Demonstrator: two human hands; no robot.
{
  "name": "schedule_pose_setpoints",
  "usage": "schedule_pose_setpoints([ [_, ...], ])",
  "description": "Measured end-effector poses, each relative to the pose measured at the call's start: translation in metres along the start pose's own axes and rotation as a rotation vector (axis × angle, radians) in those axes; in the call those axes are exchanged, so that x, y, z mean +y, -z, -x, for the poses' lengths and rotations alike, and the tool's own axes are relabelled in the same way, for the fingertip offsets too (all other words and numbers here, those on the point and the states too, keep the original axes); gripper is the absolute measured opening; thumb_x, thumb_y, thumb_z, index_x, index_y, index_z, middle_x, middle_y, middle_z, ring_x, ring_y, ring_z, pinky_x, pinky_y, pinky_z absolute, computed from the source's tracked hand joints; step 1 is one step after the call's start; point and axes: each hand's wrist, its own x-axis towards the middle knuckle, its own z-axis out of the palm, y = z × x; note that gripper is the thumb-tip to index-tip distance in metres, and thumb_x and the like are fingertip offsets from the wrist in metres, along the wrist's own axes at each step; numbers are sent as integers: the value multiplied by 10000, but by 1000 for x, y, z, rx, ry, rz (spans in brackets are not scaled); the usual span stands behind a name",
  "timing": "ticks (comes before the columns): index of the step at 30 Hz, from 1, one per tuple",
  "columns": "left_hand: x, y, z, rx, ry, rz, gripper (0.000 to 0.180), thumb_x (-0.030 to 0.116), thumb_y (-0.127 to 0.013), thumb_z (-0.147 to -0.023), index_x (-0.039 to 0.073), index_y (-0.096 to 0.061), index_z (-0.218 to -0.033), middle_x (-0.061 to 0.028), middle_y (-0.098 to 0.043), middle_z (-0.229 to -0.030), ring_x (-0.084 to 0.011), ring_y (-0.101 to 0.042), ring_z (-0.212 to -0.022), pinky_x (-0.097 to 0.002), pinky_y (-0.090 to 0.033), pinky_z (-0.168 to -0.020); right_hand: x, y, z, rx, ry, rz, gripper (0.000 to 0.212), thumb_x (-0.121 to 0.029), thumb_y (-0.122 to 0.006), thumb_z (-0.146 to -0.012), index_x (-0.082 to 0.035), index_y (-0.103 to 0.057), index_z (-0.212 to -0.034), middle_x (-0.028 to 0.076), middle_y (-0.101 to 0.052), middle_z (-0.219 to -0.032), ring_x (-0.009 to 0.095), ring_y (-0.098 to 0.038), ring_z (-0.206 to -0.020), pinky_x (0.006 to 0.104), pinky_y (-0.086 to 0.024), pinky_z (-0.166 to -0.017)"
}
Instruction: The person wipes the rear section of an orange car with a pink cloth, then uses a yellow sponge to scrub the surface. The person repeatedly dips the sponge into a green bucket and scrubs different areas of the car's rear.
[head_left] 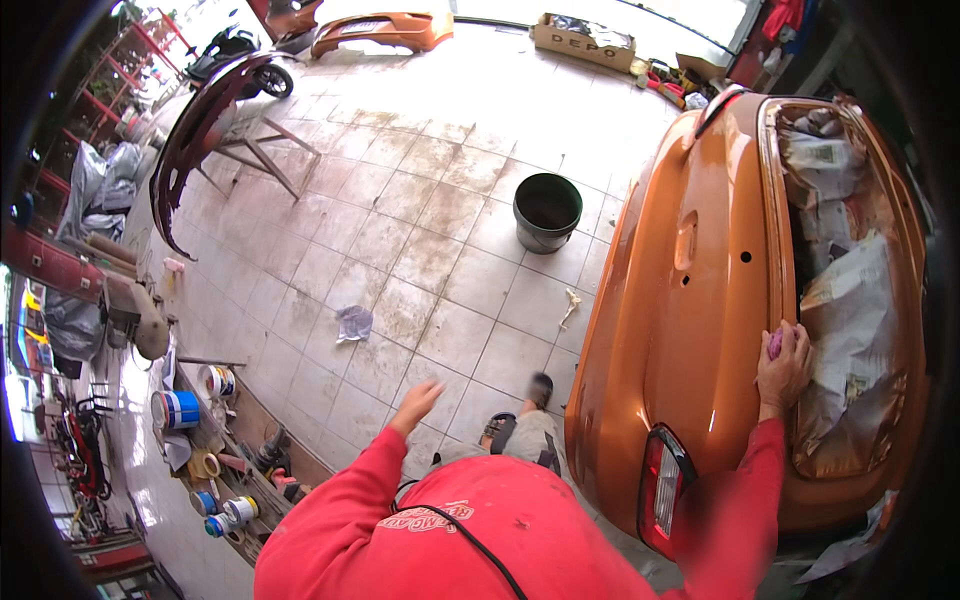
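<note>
An orange car body [700,350] stands on my right, its rear panel showing a tail light [662,488] and small holes. Paper sheeting [852,310] covers much of the window opening. My right hand [784,372] rests at the edge of that opening, fingers closed round a small pink-purple wad [775,345]. Most of the wad is hidden, so I cannot tell whether it is cloth or sponge. Away from the car, my left hand [418,402] hangs in the air with its fingers stretched out, holding nothing.
A dark bucket [546,238] stands on the tiled floor left of the car. Crumpled paper [355,323] and a pale scrap [570,308] lie nearby. Paint cans [180,409] sit on a low bench at left. A dark bumper [180,150] rests near a metal stand [265,155].
</note>
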Motion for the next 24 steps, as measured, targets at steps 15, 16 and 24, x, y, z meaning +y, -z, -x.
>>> schedule_pose_setpoints([
  [15,-61,133,-19,-150,536,-311,543,386,-780,-932,-7,-749,-1306,-257,-792,-1135,-390,-764,-1035,-465,-600,-898,-44,-7,-33,121,-300,-334,268,-136,-761,-994,-78,-723,-1252,149,-676,-1378,365,-657,-1251,477,-533,-1067],
  [16,-64,178,-59,17,366,-301,534,322,-784,-918,-16,-731,-1328,-262,-784,-1154,-398,-760,-1027,-465,-596,-909,-79,-23,-45,156,-336,-441,224,-129,-753,-1002,-68,-718,-1215,154,-690,-1316,355,-668,-1234,474,-530,-1065],
  [24,281,186,-326,-126,-142,-53,565,82,-739,-948,52,-578,-1489,-122,-735,-987,-203,-700,-873,-343,-573,-816,-282,-77,-151,-573,-543,-1220,349,-380,-889,-905,-66,-755,-978,85,-746,-906,219,-756,-802,396,-607,-728],
])
